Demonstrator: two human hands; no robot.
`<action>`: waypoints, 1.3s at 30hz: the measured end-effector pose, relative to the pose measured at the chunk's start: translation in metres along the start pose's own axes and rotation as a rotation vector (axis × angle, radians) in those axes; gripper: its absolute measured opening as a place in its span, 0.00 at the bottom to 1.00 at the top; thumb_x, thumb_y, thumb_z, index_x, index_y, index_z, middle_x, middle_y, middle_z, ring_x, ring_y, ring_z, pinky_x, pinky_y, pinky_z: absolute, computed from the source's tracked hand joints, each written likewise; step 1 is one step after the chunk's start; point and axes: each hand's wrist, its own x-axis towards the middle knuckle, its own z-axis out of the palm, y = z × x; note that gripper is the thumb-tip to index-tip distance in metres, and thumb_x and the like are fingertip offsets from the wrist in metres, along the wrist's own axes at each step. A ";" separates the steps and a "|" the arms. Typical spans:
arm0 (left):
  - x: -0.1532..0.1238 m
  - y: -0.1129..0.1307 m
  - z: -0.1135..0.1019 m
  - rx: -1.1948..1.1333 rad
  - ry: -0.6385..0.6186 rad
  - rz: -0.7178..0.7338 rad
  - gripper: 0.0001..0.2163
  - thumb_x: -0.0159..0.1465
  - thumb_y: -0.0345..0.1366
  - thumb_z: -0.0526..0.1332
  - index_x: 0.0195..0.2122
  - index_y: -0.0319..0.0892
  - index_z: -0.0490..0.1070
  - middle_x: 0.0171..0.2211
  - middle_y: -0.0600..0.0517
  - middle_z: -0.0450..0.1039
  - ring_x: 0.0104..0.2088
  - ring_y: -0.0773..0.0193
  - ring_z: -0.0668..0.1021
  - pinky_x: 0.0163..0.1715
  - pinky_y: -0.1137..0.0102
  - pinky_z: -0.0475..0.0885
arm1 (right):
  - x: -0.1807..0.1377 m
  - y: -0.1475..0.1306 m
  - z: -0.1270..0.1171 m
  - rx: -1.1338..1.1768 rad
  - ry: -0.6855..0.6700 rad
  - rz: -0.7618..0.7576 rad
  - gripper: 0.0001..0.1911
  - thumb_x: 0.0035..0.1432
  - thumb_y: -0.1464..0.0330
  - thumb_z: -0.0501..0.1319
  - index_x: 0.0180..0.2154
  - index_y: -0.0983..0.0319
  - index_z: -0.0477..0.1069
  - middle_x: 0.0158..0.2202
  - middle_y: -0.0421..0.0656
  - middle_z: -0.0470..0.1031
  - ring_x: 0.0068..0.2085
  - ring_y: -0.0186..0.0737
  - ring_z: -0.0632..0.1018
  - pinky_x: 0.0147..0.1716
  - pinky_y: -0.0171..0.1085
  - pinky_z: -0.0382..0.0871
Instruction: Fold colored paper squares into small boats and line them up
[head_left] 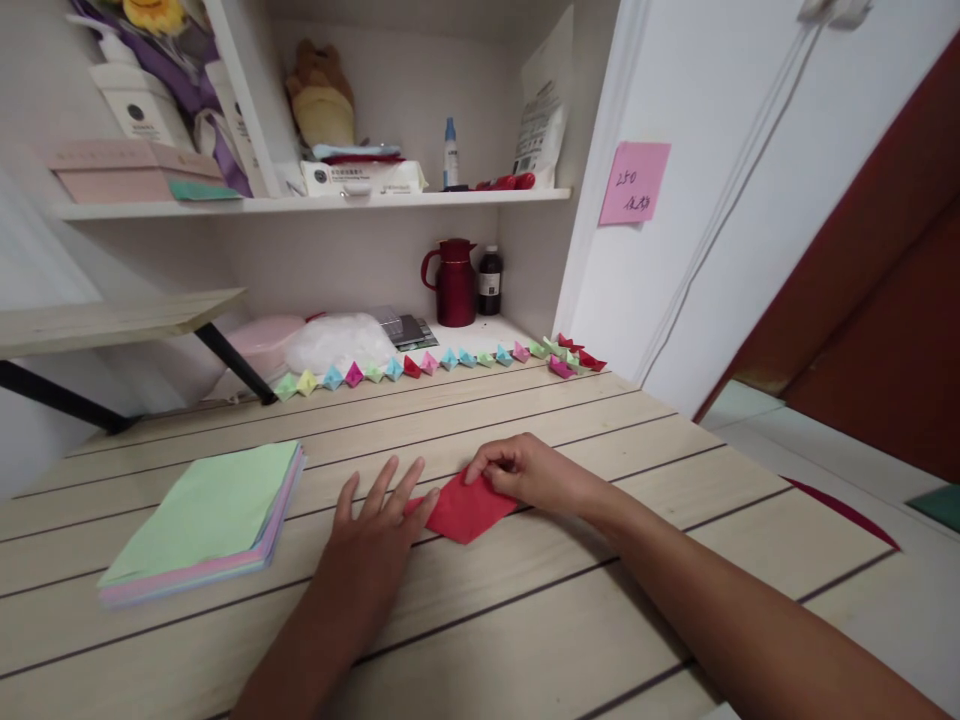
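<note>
A folded red paper (469,508) lies on the wooden table (525,620) in front of me. My left hand (375,540) rests flat with spread fingers, its fingertips pressing the paper's left edge. My right hand (525,472) has its fingers curled in a pinch on the paper's upper corner. A stack of coloured paper sheets (210,520), green on top, sits to the left. A row of small folded paper boats (442,362) in several colours lines the table's far edge.
A dark red jug (454,282) and a brown bottle (490,281) stand in the back alcove. A shelf (315,203) above holds boxes, a small bottle and bags. A pink sticky note (634,182) hangs on the white wall. A wooden side shelf (112,320) juts in at left.
</note>
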 end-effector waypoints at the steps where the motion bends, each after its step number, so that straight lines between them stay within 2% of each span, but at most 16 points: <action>1: 0.000 0.001 -0.001 0.000 -0.030 0.008 0.32 0.59 0.20 0.48 0.61 0.55 0.63 0.68 0.53 0.49 0.68 0.48 0.52 0.61 0.39 0.47 | 0.000 0.000 -0.003 -0.036 0.005 0.004 0.17 0.52 0.77 0.53 0.37 0.63 0.78 0.26 0.38 0.72 0.26 0.30 0.65 0.26 0.29 0.58; 5: 0.000 -0.002 -0.005 -0.043 -0.114 0.027 0.35 0.59 0.18 0.45 0.64 0.56 0.58 0.67 0.54 0.52 0.68 0.52 0.54 0.61 0.38 0.47 | -0.004 -0.002 -0.015 -0.107 -0.144 -0.032 0.25 0.51 0.80 0.51 0.45 0.58 0.78 0.38 0.39 0.77 0.34 0.32 0.72 0.34 0.30 0.64; 8: -0.001 -0.005 -0.005 -0.059 -0.155 0.013 0.35 0.59 0.18 0.44 0.63 0.59 0.57 0.67 0.55 0.51 0.67 0.52 0.55 0.60 0.37 0.47 | -0.008 -0.005 -0.024 -0.104 -0.239 -0.086 0.31 0.51 0.82 0.51 0.52 0.53 0.74 0.47 0.41 0.73 0.44 0.35 0.73 0.43 0.33 0.65; 13: -0.001 -0.004 -0.006 -0.070 -0.193 -0.006 0.36 0.58 0.18 0.46 0.64 0.61 0.56 0.68 0.55 0.48 0.67 0.51 0.54 0.60 0.37 0.47 | -0.012 -0.007 -0.032 0.042 -0.468 -0.063 0.28 0.58 0.78 0.57 0.57 0.53 0.68 0.50 0.43 0.71 0.44 0.34 0.72 0.45 0.35 0.66; 15: -0.001 -0.003 -0.007 -0.087 -0.185 -0.013 0.36 0.58 0.18 0.46 0.63 0.61 0.57 0.68 0.55 0.49 0.67 0.51 0.55 0.60 0.37 0.46 | -0.012 -0.005 -0.031 0.146 -0.511 -0.075 0.28 0.58 0.75 0.60 0.59 0.53 0.66 0.53 0.44 0.68 0.45 0.34 0.73 0.45 0.35 0.67; 18: -0.002 -0.004 -0.004 -0.110 -0.156 -0.014 0.37 0.57 0.17 0.46 0.63 0.62 0.57 0.68 0.55 0.50 0.67 0.51 0.55 0.60 0.37 0.47 | -0.010 0.002 -0.028 0.317 -0.472 -0.106 0.28 0.59 0.72 0.62 0.60 0.52 0.64 0.60 0.46 0.61 0.48 0.35 0.73 0.48 0.37 0.68; 20: -0.004 -0.006 0.000 -0.118 -0.129 -0.001 0.38 0.56 0.17 0.46 0.63 0.62 0.57 0.68 0.54 0.51 0.67 0.50 0.56 0.60 0.37 0.48 | -0.008 0.005 -0.025 0.373 -0.422 -0.100 0.25 0.61 0.72 0.60 0.59 0.51 0.65 0.64 0.45 0.55 0.53 0.38 0.72 0.51 0.39 0.67; 23: -0.005 -0.009 0.008 -0.123 -0.075 0.026 0.39 0.55 0.16 0.47 0.64 0.62 0.55 0.68 0.54 0.51 0.67 0.50 0.57 0.59 0.37 0.49 | -0.007 0.005 -0.023 0.254 -0.371 -0.071 0.24 0.62 0.75 0.55 0.57 0.50 0.68 0.67 0.42 0.50 0.63 0.43 0.63 0.53 0.41 0.66; 26: -0.005 -0.011 0.013 -0.132 -0.058 0.031 0.39 0.55 0.17 0.47 0.63 0.63 0.56 0.68 0.54 0.52 0.66 0.51 0.58 0.59 0.38 0.49 | -0.006 0.000 -0.020 0.046 -0.327 -0.128 0.27 0.57 0.78 0.58 0.56 0.49 0.69 0.68 0.41 0.49 0.68 0.45 0.53 0.57 0.44 0.64; 28: -0.005 -0.011 0.013 -0.141 -0.067 0.028 0.39 0.55 0.17 0.47 0.63 0.63 0.56 0.67 0.54 0.52 0.66 0.51 0.58 0.59 0.38 0.49 | -0.005 -0.004 -0.016 -0.057 -0.302 -0.203 0.26 0.55 0.78 0.61 0.53 0.50 0.72 0.68 0.41 0.49 0.68 0.46 0.52 0.60 0.45 0.60; 33: -0.005 -0.009 0.009 -0.135 -0.073 0.017 0.37 0.56 0.18 0.48 0.63 0.62 0.58 0.68 0.54 0.52 0.66 0.51 0.58 0.60 0.39 0.48 | -0.001 -0.001 -0.008 -0.241 -0.289 -0.313 0.12 0.56 0.76 0.64 0.40 0.56 0.80 0.60 0.45 0.65 0.60 0.44 0.67 0.59 0.43 0.61; 36: -0.004 -0.007 0.010 -0.112 -0.050 0.011 0.37 0.56 0.19 0.49 0.63 0.59 0.57 0.68 0.51 0.52 0.66 0.48 0.57 0.60 0.39 0.47 | 0.002 0.005 -0.006 -0.265 -0.254 -0.316 0.11 0.56 0.77 0.63 0.37 0.58 0.79 0.55 0.46 0.70 0.57 0.43 0.70 0.56 0.42 0.63; 39: -0.004 -0.005 0.010 -0.085 -0.002 0.027 0.36 0.57 0.19 0.48 0.64 0.56 0.56 0.68 0.50 0.49 0.67 0.48 0.55 0.60 0.38 0.45 | 0.005 0.012 -0.008 -0.282 -0.154 -0.278 0.12 0.56 0.79 0.61 0.36 0.59 0.79 0.53 0.46 0.70 0.56 0.43 0.70 0.55 0.41 0.64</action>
